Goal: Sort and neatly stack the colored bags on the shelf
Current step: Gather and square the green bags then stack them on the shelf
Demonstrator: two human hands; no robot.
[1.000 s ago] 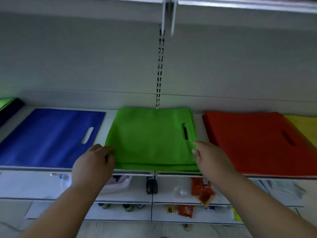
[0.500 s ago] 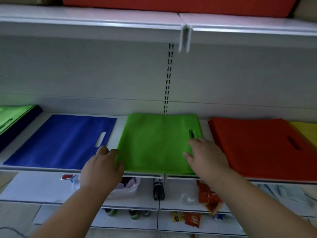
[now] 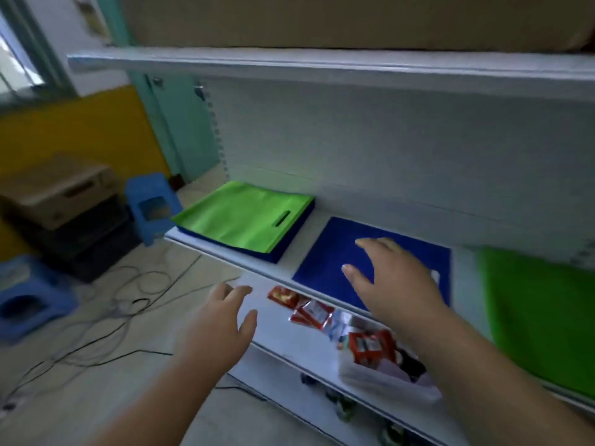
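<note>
Under the right grip, fingers spread apart, blue bag; left grip apart, holding nothing.

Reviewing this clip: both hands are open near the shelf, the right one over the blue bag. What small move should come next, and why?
Probably lower the right hand onto the blue bag and grip it. That hand hovers open above the bag, holding nothing, and the left hand is also free. At the far left a green bag tops a blue stack, so the colours are not yet sorted.

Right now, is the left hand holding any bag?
No, the left hand hangs open in front of the lower shelf, touching no bag, while the right hand reaches over the blue bag.
</note>
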